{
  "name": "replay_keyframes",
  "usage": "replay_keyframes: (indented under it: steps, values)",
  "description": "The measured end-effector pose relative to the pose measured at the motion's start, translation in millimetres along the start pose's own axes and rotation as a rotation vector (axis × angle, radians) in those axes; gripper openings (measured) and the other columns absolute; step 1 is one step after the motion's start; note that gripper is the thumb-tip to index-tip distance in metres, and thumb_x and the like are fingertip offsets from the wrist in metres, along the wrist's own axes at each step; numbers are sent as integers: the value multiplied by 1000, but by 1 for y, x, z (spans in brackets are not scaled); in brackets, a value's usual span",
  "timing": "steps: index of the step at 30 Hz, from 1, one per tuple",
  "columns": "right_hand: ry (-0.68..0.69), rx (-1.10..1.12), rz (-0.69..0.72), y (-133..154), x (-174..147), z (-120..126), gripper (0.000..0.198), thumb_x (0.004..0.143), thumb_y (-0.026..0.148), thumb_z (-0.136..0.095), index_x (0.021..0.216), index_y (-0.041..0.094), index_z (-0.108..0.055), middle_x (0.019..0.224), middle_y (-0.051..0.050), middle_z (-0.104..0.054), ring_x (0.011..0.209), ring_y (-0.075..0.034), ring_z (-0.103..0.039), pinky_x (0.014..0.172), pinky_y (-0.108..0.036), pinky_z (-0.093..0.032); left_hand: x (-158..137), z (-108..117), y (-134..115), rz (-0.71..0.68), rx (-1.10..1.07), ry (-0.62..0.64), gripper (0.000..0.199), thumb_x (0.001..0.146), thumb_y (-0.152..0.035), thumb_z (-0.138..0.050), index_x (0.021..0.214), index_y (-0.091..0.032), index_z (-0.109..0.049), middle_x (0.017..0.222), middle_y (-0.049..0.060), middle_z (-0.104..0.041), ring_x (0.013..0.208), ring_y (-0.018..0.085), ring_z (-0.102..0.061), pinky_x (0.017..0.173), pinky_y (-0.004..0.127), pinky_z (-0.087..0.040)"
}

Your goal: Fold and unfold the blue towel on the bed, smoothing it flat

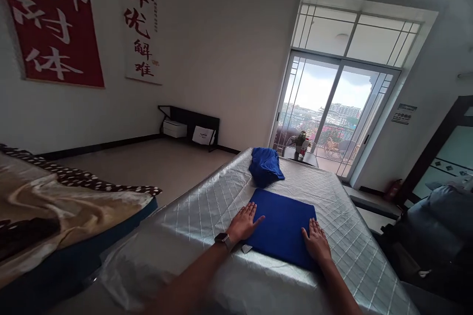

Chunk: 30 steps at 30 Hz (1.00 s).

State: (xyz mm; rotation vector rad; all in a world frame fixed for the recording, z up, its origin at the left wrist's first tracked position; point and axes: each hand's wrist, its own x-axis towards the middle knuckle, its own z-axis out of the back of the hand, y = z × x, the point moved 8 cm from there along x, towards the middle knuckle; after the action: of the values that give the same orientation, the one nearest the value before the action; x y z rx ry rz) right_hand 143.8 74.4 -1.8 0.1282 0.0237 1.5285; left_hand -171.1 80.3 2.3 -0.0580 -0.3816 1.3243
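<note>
Folded blue cloth (283,229) lying flat beneath our left hand (244,223) and right hand (318,240).
We have it on the near part of a silvery quilted cover (343,229); our left palm rests on its left edge and our right palm on its right edge, both hands opened flat, fingers extended, gripping nothing. We wear a watch (222,237) on the left wrist. Just beyond lies a crumpled blue cloth (266,165); farther off, a potted plant (301,139) stands before glass doors (314,83). Left of us spreads a patterned blanket (84,179); far left, a black shelf (190,119).
</note>
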Motion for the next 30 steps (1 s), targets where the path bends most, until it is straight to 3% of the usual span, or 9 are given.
replay_keyframes:
  steps: [8,16,24,27,30]
  values:
    - [-86,-25,7,14,-25,29,68,101,42,-22,158,7,-27,166,-10,-25,155,-19,-13,126,-40,-6,0,0,-3,-21,-2,-37,83,100,-68,-20,154,-7,-39,160,17,-39,151,29,-29,124,45,-22]
    - [38,72,-6,13,-64,5,76,100,55,-18,160,9,-19,168,-8,-15,156,-19,-11,126,-40,-8,3,-7,2,-16,6,-24,85,100,-68,-21,154,-5,-38,162,17,-33,152,28,-26,124,45,-21]
    - [33,74,-10,16,-68,10,74,100,53,-18,160,9,-19,168,-8,-14,156,-18,-10,126,-38,-5,3,1,6,-11,54,-100,81,101,-63,-21,150,-4,-44,159,19,-39,149,28,-34,123,45,-26]
    - [30,79,-14,18,-69,11,74,100,53,-18,160,9,-19,168,-8,-15,156,-18,-11,126,-39,-6,0,10,-10,-17,77,-168,76,103,-58,-21,151,-4,-44,159,19,-39,149,28,-35,122,46,-28]
    - [24,86,-14,18,-70,12,74,101,53,-19,160,9,-20,168,-8,-17,156,-19,-11,126,-40,-7,-7,7,-60,-95,48,-164,72,104,-56,-22,152,-7,-43,159,17,-40,148,28,-36,121,45,-32]
